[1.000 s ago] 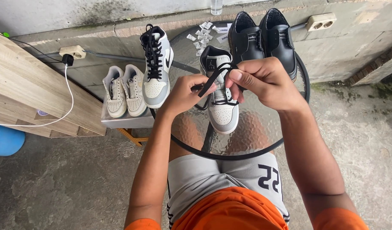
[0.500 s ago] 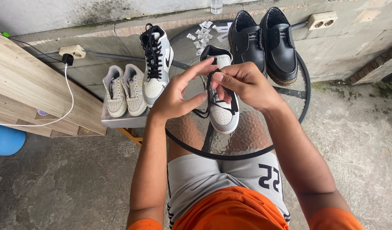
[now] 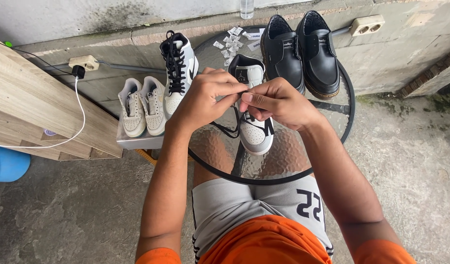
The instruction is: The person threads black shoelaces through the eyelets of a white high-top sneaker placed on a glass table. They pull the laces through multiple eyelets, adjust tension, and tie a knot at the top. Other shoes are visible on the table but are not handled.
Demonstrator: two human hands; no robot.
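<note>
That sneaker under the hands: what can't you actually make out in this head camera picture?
- Grey-and-white sneaker: its lacing area is hidden behind the left hand and right hand.
- Black lace: where its ends run is covered by the fingers.
- Clear bottle: cut off by the top edge.
- Paper slips: too small to tell their kind.

A round glass bench (image 3: pixel 332 146) with a black rim carries a grey-and-white sneaker (image 3: pixel 255 134) at its centre, a pair of black leather shoes (image 3: pixel 300 51) at one o'clock and small paper packets (image 3: pixel 230 43) at eleven o'clock.
</note>
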